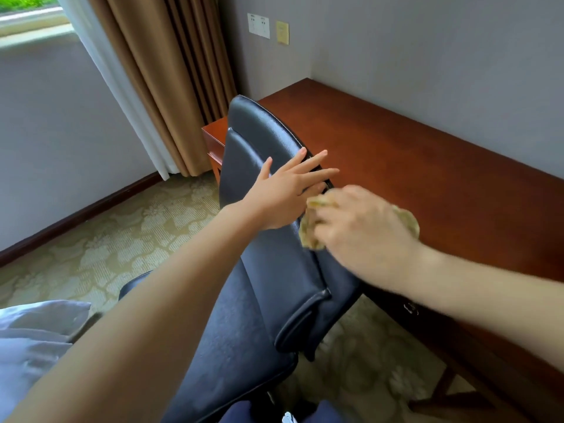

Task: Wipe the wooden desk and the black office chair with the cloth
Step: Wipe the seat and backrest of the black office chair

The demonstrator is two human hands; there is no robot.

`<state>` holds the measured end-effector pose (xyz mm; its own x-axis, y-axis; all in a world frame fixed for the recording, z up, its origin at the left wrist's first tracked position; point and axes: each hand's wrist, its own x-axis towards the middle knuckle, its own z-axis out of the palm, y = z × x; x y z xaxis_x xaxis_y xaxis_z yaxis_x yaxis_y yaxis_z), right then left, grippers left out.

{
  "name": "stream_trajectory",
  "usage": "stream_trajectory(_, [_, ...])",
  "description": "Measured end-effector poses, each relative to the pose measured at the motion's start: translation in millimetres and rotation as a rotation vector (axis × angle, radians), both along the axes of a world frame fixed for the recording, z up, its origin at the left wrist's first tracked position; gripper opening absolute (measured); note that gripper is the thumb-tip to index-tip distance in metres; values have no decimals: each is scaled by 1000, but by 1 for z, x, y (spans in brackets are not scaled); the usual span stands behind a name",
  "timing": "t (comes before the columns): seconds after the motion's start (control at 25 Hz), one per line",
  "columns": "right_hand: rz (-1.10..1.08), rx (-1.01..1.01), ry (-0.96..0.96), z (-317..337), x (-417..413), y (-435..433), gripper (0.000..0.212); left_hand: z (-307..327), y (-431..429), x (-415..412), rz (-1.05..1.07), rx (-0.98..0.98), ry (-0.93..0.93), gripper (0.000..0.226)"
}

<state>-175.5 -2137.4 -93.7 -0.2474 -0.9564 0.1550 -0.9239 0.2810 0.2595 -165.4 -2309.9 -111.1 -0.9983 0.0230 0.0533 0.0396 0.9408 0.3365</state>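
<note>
Black office chair [265, 285]: backrest edge runs long from near-right to far-left, tight along the front edge of the wooden desk [427, 166]; armrest [300, 323] below, nearer the camera.

Left hand [283, 196]: fingers [317, 174] straight and spread, lying flat across the backrest edge, holding nothing.

Right hand [360, 230]: motion-blurred, fingers curled over a bunched yellowish cloth [308, 236], which is pressed on the chair edge just beside the left little finger. Cloth pokes out on both sides of the knuckles.
</note>
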Motion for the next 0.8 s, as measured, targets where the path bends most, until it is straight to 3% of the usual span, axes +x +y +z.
stream_trajectory(0.12, [-163,-20,48,-5,-11,-17,37,1,-5,-6,-8,30,-5,50])
stream_trajectory(0.24, [-204,-316,271,-25,8,-13,11,-6,-6,-3,-15,158,36,41])
stream_trajectory(0.32, [-243,-421,341,-36,27,-13,7,-13,-7,4,-64,166,85,43])
stream_trajectory(0.52, [-331,-397,336,-73,71,-28,23,-53,-28,60,-239,362,52,53])
stream_trajectory(0.68, [-428,-279,258,-128,110,-36,20,-103,-61,103,-209,404,-137,54])
stream_trajectory(0.8, [-556,-347,254,-152,127,-38,26,-129,-70,135,-183,434,-282,54])
